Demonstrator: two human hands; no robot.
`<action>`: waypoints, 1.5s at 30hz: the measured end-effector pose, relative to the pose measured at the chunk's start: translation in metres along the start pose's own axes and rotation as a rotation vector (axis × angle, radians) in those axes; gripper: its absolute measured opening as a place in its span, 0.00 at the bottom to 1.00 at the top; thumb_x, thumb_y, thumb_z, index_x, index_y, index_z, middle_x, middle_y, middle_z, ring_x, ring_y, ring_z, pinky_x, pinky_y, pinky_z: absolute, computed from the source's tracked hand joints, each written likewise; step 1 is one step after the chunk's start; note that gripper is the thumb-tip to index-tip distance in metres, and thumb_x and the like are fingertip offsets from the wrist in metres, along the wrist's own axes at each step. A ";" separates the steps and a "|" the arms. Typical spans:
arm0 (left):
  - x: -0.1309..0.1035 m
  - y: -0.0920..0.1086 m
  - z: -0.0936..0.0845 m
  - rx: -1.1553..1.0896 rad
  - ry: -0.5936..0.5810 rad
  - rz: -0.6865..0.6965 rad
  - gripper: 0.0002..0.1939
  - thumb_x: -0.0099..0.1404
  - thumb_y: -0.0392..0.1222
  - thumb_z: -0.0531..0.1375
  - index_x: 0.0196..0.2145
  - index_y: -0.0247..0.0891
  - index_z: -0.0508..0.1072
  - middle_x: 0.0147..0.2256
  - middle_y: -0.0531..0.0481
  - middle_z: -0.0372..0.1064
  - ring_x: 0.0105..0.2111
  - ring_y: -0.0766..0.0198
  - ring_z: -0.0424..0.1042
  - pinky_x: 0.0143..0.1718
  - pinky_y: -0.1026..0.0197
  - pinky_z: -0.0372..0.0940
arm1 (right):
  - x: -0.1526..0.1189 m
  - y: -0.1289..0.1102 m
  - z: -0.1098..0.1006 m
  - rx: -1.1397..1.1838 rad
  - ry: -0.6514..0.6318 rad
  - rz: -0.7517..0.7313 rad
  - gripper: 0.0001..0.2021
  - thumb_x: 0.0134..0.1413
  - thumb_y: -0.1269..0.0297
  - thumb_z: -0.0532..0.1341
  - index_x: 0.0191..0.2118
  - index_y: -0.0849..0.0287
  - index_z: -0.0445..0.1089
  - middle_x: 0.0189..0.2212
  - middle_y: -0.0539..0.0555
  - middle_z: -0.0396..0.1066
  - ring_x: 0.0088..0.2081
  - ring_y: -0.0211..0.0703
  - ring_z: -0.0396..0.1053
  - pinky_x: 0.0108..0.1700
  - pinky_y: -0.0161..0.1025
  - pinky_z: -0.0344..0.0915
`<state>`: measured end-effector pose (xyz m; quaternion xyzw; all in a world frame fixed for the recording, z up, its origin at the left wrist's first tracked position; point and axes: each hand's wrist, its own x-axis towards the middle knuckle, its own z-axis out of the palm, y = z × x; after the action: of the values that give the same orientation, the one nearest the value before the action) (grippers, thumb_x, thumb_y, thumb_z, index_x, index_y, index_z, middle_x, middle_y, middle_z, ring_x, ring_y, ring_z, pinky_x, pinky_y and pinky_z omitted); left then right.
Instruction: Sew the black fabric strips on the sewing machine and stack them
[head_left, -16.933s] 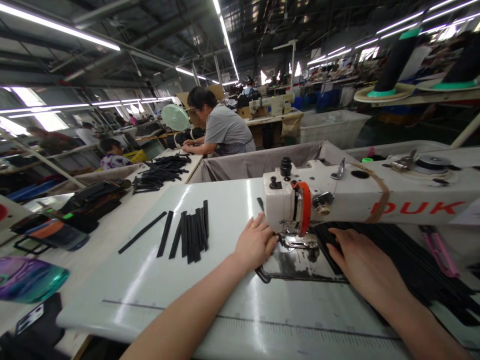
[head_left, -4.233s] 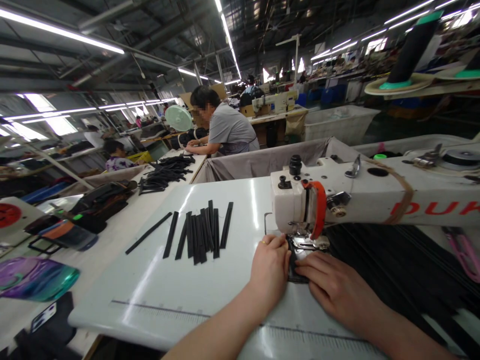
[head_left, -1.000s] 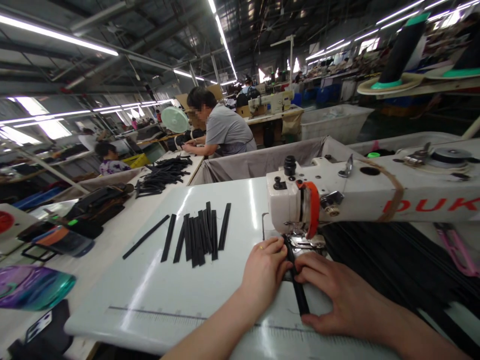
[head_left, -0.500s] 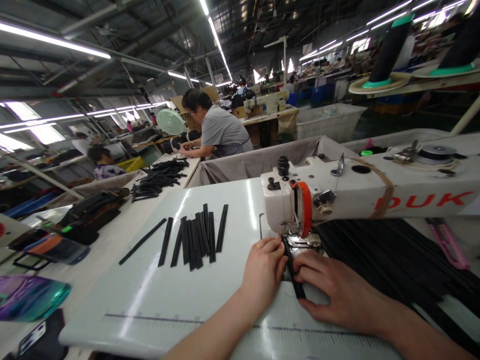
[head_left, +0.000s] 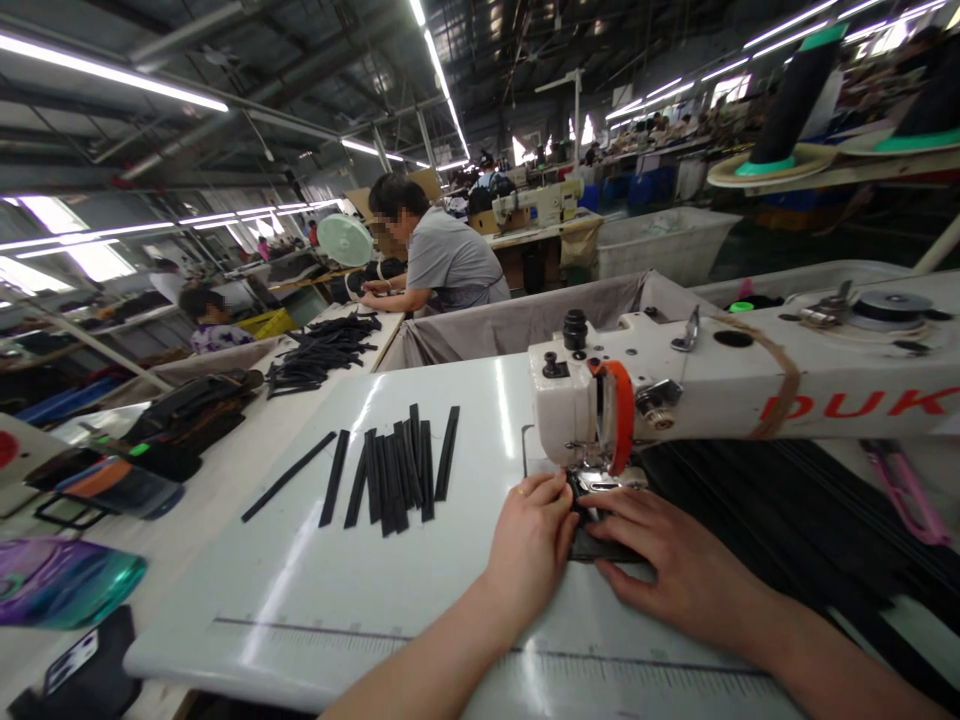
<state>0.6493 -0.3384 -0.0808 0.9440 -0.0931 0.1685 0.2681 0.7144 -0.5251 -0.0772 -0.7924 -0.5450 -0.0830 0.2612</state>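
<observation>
A pale desk is carrying many short black strips, some overlapping. At its right, a white sewing machine is standing and long black pieces are lying. A ruler scale is running along the near edge.

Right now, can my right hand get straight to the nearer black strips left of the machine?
Probably not straight across: your left hand lies between your right hand and the black strips.

strip part-hid. by R hand | machine, R cone cut @ R edge
</observation>
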 end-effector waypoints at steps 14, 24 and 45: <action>-0.002 0.002 0.005 0.033 0.005 0.011 0.13 0.66 0.29 0.54 0.45 0.33 0.75 0.52 0.41 0.72 0.53 0.51 0.69 0.56 0.47 0.66 | 0.002 0.003 0.012 -0.140 -0.048 0.065 0.22 0.58 0.67 0.60 0.58 0.61 0.66 0.51 0.63 0.68 0.49 0.56 0.69 0.48 0.55 0.70; 0.001 0.002 0.004 0.052 0.001 0.010 0.14 0.66 0.28 0.53 0.47 0.31 0.74 0.53 0.41 0.71 0.51 0.52 0.69 0.56 0.47 0.66 | -0.001 0.003 0.013 -0.125 -0.020 0.062 0.22 0.58 0.67 0.60 0.59 0.60 0.65 0.51 0.61 0.68 0.49 0.55 0.68 0.50 0.55 0.70; 0.012 -0.018 -0.006 -0.059 -0.001 0.048 0.17 0.62 0.25 0.53 0.44 0.35 0.75 0.43 0.45 0.74 0.44 0.56 0.69 0.50 0.53 0.68 | 0.001 0.001 0.012 -0.138 -0.004 0.074 0.20 0.58 0.67 0.60 0.57 0.60 0.67 0.50 0.62 0.69 0.47 0.55 0.69 0.48 0.54 0.71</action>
<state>0.6641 -0.3208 -0.0803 0.9332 -0.1207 0.1718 0.2918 0.7139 -0.5184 -0.0873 -0.8281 -0.5090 -0.1089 0.2078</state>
